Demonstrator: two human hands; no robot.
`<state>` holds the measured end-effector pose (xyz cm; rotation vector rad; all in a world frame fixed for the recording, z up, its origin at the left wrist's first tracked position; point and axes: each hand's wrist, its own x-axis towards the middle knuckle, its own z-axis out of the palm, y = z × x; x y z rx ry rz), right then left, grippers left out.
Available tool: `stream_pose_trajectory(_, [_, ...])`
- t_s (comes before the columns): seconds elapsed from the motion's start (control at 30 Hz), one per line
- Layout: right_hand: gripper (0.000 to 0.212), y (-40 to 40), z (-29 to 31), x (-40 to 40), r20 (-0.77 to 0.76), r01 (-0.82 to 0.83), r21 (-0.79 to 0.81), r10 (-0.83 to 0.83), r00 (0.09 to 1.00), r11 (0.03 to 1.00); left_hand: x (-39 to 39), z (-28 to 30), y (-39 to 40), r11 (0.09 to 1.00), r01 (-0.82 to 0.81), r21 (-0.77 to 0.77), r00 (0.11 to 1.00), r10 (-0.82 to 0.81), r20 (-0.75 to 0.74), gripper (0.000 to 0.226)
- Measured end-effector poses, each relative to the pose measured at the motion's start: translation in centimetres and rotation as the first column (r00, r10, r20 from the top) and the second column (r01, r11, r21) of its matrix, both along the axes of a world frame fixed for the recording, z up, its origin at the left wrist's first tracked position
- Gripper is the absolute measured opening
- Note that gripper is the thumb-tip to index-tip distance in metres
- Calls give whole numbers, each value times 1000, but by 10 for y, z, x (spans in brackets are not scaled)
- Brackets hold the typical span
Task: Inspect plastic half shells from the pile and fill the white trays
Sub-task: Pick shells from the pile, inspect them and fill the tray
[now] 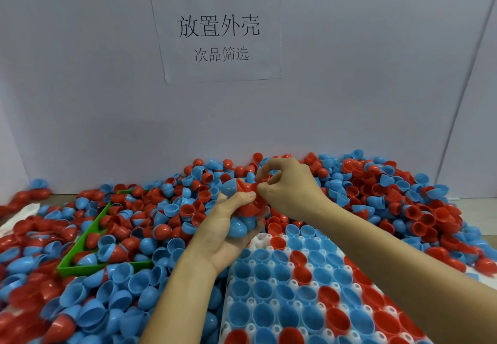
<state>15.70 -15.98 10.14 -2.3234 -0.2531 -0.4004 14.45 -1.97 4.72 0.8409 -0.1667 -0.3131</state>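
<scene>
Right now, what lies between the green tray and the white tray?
In the head view, loose blue and red half shells fill that stretch, and the left forearm crosses it. Green tray; white tray.

Your left forearm enters from the bottom centre and rises toward the middle of the view. Your left hand [228, 225] is turned palm up, fingers [242, 197] curled in a cupped grip around a handful of shells. Your right forearm enters from the lower right and runs diagonally up and left. Your right hand [287, 185] sits just above and beside the left, wrist bent, thumb and fingertips pinched together on a red shell at the top of the left hand's load.
</scene>
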Motion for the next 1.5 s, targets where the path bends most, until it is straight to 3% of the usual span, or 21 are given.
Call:
stream_pose_trajectory(0.1, [17, 5, 0, 4, 79, 8, -26, -6, 997, 1000, 1, -2, -1, 997, -30, -69, 998, 27, -54, 48])
stream_pose_trajectory(0.17, [18, 7, 2, 9, 101, 8, -13, -7, 995, 1000, 2, -3, 1, 994, -52, -101, 994, 42, -100, 40])
stream_pose_trajectory(0.3, [15, 15, 1, 17, 28, -43, -9, 44, 999, 999, 6, -5, 7, 983, -115, -146, 988, 99, -115, 13])
stream_pose_trajectory(0.53, [15, 33, -4, 21, -50, -143, -5, 142, 989, 990, 14, -7, 23, 940, -271, -206, 954, 235, -183, 21])
stream_pose_trajectory(0.7, [18, 39, -7, 22, 127, -218, -212, 248, 960, 953, 18, -12, 29, 933, -320, -166, 938, 287, -197, 29])
stream_pose_trajectory(0.8, [22, 40, -4, 27, 136, -252, -380, 324, 936, 890, 19, -14, 33, 940, -317, -130, 935, 286, -208, 25])
stream_pose_trajectory(0.93, [27, 41, -3, 34, 111, -232, -534, 340, 934, 813, 20, -11, 35, 935, -332, -127, 932, 304, -196, 39])
stream_pose_trajectory(1.13, [15, 34, -7, 38, 134, -190, -289, 236, 962, 938, 17, -8, 33, 914, -373, -162, 910, 327, -253, 42])
stream_pose_trajectory(1.4, [17, 30, -2, 35, 104, -183, -106, 194, 976, 977, 17, -9, 32, 895, -398, -203, 899, 336, -282, 7])
stream_pose_trajectory(1.5, [13, 7, 7, 30, 60, -170, -97, 176, 982, 981, 18, -9, 33, 894, -405, -190, 899, 352, -261, 6])
